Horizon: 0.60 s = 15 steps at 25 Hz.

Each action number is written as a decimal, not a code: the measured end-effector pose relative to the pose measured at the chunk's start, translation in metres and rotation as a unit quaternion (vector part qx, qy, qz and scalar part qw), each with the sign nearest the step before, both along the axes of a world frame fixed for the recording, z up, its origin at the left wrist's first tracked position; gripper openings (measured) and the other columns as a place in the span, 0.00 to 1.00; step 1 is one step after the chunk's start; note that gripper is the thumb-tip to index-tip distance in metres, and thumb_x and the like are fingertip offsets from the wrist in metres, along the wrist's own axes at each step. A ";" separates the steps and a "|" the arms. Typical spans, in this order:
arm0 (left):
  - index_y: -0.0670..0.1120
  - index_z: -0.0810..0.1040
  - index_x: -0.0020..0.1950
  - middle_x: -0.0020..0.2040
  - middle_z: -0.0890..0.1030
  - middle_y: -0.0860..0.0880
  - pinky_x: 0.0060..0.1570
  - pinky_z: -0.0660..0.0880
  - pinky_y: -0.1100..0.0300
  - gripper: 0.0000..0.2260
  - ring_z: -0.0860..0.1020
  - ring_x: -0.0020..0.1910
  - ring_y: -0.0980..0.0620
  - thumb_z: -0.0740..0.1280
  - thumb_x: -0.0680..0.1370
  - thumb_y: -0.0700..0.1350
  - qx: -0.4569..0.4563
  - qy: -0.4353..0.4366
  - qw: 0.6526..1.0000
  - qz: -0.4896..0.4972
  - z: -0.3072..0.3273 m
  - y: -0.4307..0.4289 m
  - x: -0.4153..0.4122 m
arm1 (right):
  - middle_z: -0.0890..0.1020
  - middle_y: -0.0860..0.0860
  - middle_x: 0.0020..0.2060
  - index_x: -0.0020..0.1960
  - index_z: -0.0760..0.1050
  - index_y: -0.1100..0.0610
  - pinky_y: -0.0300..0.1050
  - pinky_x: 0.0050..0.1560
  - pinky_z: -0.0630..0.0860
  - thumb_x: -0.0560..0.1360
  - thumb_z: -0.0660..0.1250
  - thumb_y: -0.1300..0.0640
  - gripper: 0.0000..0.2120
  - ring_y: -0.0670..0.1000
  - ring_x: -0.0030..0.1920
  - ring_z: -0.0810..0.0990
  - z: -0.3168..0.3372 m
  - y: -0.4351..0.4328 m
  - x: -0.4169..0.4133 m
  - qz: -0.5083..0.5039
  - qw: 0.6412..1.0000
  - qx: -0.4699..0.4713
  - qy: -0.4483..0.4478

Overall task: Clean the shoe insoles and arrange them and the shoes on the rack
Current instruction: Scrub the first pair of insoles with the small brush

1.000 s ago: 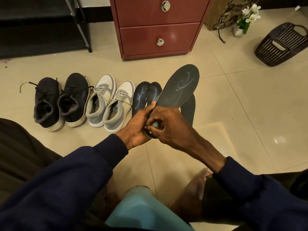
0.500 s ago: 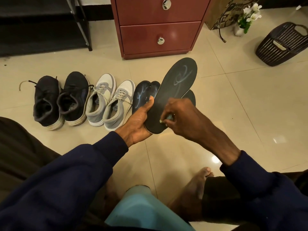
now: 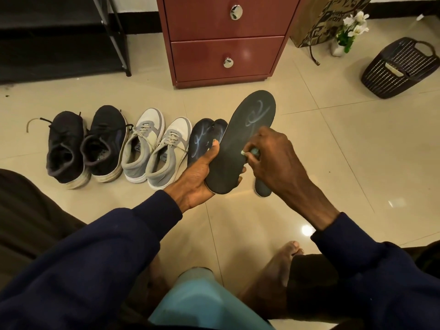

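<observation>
Heel end of the insole (image 3: pixel 240 144) sits in the left hand (image 3: pixel 200 177). The thumb lies along its left edge and fingertips show past the right edge from beneath. I see the insole held clear of the tiles (image 3: pixel 333 163), toe pointing up and away toward the drawers (image 3: pixel 223 39), dark face to me, pale scribbled logo near the toe.

The right hand (image 3: pixel 273 163) is curled and pinches a small pale-green wipe (image 3: pixel 253 152) against the insole's right side, about midway along. Fingers hide most of the wipe, so I cannot tell its material.

Behind the left hand, two floor insoles (image 3: pixel 202 141) overlap on the tiles, one with a bluish logo. A fourth insole (image 3: pixel 262 188) pokes out below the right hand, rounded end toward me.

Left of these are four shoes in a row, toes away from me. The black pair (image 3: pixel 66 148) is far left with one lace trailing over the tiles. The grey pair (image 3: pixel 166 153) stands between it and the floor insoles.

The rack (image 3: pixel 112 32) is at top left: black frame, shelves too dark to read.

Right of the drawers are a printed bag (image 3: pixel 321 20), white flowers (image 3: pixel 352 27) and a dark slatted basket (image 3: pixel 400 67). A bare foot (image 3: pixel 281 265) rests on the tiles near the bottom edge.
</observation>
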<state>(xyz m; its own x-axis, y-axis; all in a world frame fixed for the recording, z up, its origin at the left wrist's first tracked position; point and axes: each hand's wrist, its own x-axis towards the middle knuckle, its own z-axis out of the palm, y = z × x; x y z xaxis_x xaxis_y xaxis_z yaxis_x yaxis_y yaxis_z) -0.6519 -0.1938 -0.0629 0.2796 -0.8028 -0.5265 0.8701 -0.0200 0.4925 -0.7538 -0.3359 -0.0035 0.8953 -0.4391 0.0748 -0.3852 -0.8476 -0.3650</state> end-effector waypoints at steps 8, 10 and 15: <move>0.44 0.79 0.68 0.61 0.83 0.40 0.55 0.78 0.44 0.19 0.83 0.53 0.42 0.62 0.84 0.55 -0.001 0.004 1.000 -0.018 -0.002 0.002 -0.003 | 0.82 0.52 0.45 0.46 0.85 0.56 0.48 0.46 0.81 0.71 0.76 0.61 0.04 0.50 0.43 0.80 -0.006 -0.005 -0.001 0.031 0.997 0.058 -0.036; 0.43 0.77 0.72 0.63 0.81 0.38 0.55 0.78 0.45 0.22 0.81 0.54 0.42 0.62 0.84 0.56 -0.007 0.007 0.999 -0.033 -0.002 0.001 -0.004 | 0.82 0.52 0.45 0.47 0.84 0.56 0.49 0.46 0.82 0.71 0.76 0.62 0.05 0.50 0.42 0.80 -0.008 -0.016 0.000 -0.049 0.995 0.039 -0.077; 0.45 0.84 0.59 0.57 0.83 0.41 0.57 0.74 0.43 0.16 0.81 0.51 0.44 0.64 0.84 0.54 0.007 0.035 0.999 -0.020 -0.005 0.001 -0.004 | 0.83 0.52 0.44 0.48 0.85 0.57 0.42 0.44 0.81 0.72 0.77 0.60 0.06 0.47 0.43 0.80 -0.010 0.026 -0.005 0.107 0.984 0.135 -0.051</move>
